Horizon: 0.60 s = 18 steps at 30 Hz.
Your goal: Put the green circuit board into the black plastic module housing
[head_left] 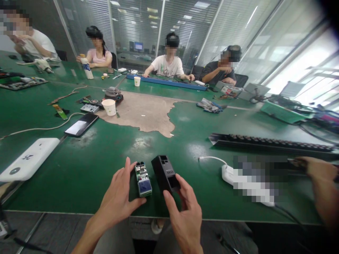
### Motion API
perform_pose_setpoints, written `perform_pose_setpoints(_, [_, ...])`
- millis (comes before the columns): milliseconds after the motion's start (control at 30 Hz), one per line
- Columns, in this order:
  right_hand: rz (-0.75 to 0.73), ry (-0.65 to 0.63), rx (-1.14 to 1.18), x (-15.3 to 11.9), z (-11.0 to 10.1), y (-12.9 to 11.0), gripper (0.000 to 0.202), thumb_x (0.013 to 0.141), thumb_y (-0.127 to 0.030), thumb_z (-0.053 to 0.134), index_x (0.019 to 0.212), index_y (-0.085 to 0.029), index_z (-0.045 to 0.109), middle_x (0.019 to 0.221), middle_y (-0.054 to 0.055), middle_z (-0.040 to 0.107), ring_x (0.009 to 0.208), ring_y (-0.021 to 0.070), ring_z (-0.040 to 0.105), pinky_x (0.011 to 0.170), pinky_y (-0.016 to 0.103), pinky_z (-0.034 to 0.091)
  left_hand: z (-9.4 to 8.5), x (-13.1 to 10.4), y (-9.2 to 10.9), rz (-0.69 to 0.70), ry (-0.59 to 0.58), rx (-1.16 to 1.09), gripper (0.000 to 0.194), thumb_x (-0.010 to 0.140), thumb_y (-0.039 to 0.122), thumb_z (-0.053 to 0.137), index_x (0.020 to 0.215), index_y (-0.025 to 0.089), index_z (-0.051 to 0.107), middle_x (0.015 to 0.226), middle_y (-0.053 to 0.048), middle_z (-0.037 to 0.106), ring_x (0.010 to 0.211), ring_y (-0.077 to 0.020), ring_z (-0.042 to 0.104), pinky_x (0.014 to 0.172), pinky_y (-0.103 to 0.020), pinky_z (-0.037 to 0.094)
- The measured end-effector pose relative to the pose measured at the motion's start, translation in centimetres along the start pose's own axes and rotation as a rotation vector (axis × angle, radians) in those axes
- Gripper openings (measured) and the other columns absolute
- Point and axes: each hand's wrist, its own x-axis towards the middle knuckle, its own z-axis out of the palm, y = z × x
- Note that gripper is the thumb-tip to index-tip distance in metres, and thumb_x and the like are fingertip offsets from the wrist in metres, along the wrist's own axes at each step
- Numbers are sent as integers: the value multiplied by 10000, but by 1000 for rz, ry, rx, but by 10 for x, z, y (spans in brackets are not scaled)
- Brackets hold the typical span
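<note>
A small green circuit board with a dark display [144,186] lies on the table edge in front of me. My left hand [118,192] is spread beside it, fingers stretched along its left side and one fingertip at its far end. The left thumb lies close to the board's near end; whether it touches I cannot tell. To the right, my right hand [185,211] has thumb and fingers around the near end of a black plastic casing [162,173]. The casing has cut-out openings on its upper face and is apart from the board.
A white power strip [227,174] and a black slotted channel [265,143] lie right; another person's arm [324,187] reaches in there. Left are a phone [82,124], a white device [30,158] and a paper cup [109,107]. Several people sit across the green table [87,176].
</note>
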Motion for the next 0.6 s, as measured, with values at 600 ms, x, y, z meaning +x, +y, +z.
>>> perform_pose_setpoints(600, [-228,-96,-212,-9,36,-43,477,866,-295,638,1315,-187,522,1219,109,655,1072,250,649,910,398,549,1,-5,-8,31,33,-35,1195,802,533,680,1529,203,-209,1574,-182,283,1410,-373,318,1095,-574,347])
